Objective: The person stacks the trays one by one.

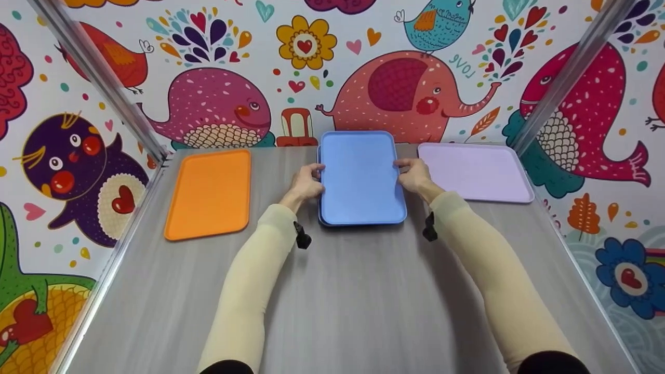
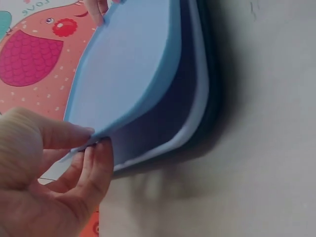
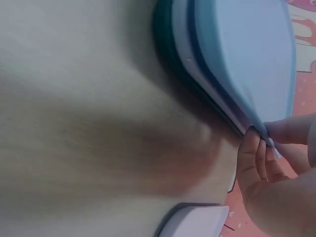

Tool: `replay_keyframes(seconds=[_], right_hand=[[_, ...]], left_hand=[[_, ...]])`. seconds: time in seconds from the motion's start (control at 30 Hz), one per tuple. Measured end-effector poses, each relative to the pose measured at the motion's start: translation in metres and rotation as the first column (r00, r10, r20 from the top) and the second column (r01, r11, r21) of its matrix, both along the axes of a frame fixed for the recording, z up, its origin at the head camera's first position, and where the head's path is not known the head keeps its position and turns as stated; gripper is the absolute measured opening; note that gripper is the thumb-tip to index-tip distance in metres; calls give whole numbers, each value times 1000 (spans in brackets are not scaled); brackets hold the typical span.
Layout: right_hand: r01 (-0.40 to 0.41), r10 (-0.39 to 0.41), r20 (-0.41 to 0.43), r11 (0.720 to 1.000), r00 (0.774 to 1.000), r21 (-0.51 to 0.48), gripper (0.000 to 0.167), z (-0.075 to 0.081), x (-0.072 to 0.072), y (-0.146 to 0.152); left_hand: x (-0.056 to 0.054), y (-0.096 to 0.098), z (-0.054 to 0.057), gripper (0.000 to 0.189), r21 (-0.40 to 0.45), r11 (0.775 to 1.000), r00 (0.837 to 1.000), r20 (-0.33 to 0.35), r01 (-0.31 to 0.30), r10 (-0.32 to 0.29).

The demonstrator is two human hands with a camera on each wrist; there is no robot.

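Observation:
A light blue rectangular tray lies across the back middle of the table, above a small stack of other trays. My left hand pinches its left edge, thumb on top and fingers underneath, as the left wrist view shows. On the opposite edge, my right hand pinches the rim the same way. Beneath, a tray with a pale rim and a dark teal tray stick out. In the left wrist view a gap separates the blue tray's near edge from the pale rim.
To the left an orange tray lies flat on the grey table. A lavender tray lies at the back right, near the right hand. Behind stands a wall with cartoon animals, and metal posts frame the corners.

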State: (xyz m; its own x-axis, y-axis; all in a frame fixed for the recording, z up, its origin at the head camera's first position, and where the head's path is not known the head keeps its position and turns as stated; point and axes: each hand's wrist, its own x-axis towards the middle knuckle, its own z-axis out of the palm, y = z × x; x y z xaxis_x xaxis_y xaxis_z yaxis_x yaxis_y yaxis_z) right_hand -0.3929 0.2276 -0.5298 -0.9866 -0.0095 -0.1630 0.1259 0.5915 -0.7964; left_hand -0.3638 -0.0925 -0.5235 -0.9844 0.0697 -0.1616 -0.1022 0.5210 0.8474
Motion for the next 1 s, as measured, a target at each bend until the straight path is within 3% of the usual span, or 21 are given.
replay_keyframes(seconds=[0.07, 0.23, 0.43, 0.47, 0.5, 0.57, 0.67, 0.73, 0.77, 0.9, 0.93, 1.0], right_hand=[[-1, 1, 17, 1000, 1000, 24, 61, -2, -2, -4], [-3, 1, 36, 999, 999, 53, 58, -3, -8, -13], [-13, 11, 33, 996, 999, 83, 56, -7, -14, -17], [-17, 14, 37, 996, 999, 86, 56, -9, -15, -17], [-22, 19, 28, 995, 999, 99, 56, -18, -20, -15], [-23, 21, 13, 991, 1000, 130, 56, -33, -29, -12], [-38, 37, 11, 986, 999, 164, 57, -37, -27, -13], [-45, 43, 18, 985, 999, 168, 58, -31, -21, -16], [-49, 46, 20, 983, 999, 176, 58, -25, -16, -19], [-63, 65, -3, 978, 998, 197, 57, -15, -8, -24], [-64, 68, -12, 976, 998, 208, 56, -14, -6, -26], [-66, 74, -27, 973, 997, 223, 56, -13, -4, -27]], left_hand=[[-21, -4, -26, 75, -31, 1000, 1000, -19, -5, 4], [-50, -7, -65, 66, -159, 986, 999, -24, -47, 43], [-28, 5, -38, 62, -229, 971, 998, -12, -70, 70], [-28, 6, -42, 60, -248, 966, 997, -37, -79, 72], [-24, 8, -37, 60, -259, 963, 997, -31, -75, 69], [-25, 10, -44, 58, -298, 951, 996, -51, -82, 70], [-23, 12, -46, 58, -322, 944, 997, -27, -72, 67], [-21, 13, -42, 59, -316, 947, 998, 11, -58, 65], [-23, 13, -45, 58, -326, 944, 998, -3, -58, 60], [-14, 12, -35, 58, -301, 952, 998, -5, -60, 62], [-16, 11, -39, 57, -304, 950, 998, -26, -68, 63], [-7, 11, -30, 57, -274, 959, 998, -17, -64, 62]])
